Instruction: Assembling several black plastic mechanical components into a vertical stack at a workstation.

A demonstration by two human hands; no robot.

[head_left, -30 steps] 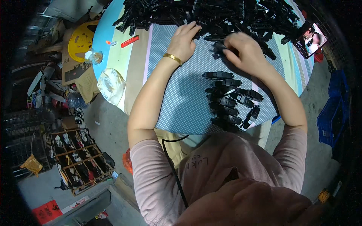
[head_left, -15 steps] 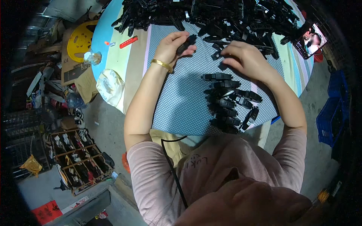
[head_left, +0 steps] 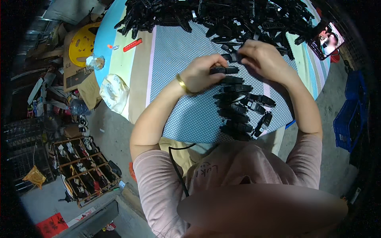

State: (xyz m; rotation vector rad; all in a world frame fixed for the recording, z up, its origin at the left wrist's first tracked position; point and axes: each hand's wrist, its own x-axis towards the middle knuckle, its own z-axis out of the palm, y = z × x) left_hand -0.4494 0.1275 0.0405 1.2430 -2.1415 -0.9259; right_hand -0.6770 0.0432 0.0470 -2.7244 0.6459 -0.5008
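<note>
My left hand (head_left: 204,73), with a gold bangle at its wrist, grips a small black plastic part (head_left: 228,70) between thumb and fingers. That part is just above the far end of a row of similar black parts (head_left: 233,101) on the dotted cloth (head_left: 186,115). My right hand (head_left: 260,57) is closed beside it at the right, slightly smeared by motion. A small dark piece (head_left: 234,57) shows at its fingertips, its kind unclear. Beyond both hands a large heap of black plastic parts (head_left: 222,18) spreads along the far side of the table.
A red cutter-like tool (head_left: 132,45) and a white plastic bag (head_left: 114,93) lie on the table's left. A phone (head_left: 327,41) with a lit screen stands at the far right edge. Blue crates (head_left: 344,127) are on the floor at right, a partitioned rack (head_left: 85,168) at left.
My left hand has moved right and nearer with its black part, to the head of the row. My right hand has shifted slightly away from me, still closed near the small dark piece.
</note>
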